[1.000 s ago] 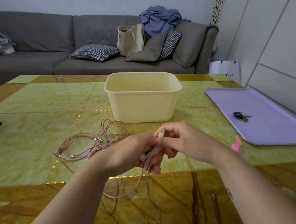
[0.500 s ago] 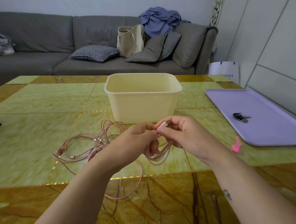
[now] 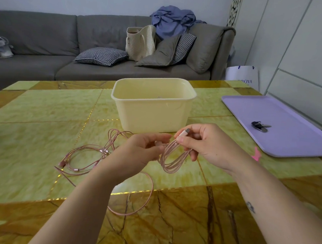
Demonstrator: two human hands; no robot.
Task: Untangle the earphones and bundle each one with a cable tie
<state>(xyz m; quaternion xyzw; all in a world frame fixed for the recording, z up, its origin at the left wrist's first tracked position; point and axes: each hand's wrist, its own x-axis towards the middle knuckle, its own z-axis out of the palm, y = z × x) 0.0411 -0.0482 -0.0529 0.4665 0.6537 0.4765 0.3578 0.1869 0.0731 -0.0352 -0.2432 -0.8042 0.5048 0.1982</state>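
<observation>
The right hand pinches the pink cable coil so its loops hang tidy; the left hand pinches it too, steadying it.

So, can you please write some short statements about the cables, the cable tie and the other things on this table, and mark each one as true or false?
1. The left hand and the right hand both hold the coiled pink cable. True.
2. The pink cable tie is wrapped round that coil. False: it lies on the table beside the purple tray.
3. The cream tub stands on the table beyond the hands. True.
4. The keys lie in the tub. False: they lie on the purple tray.
5. The tangled pink cables lie on the table, left of the hands. True.
</observation>
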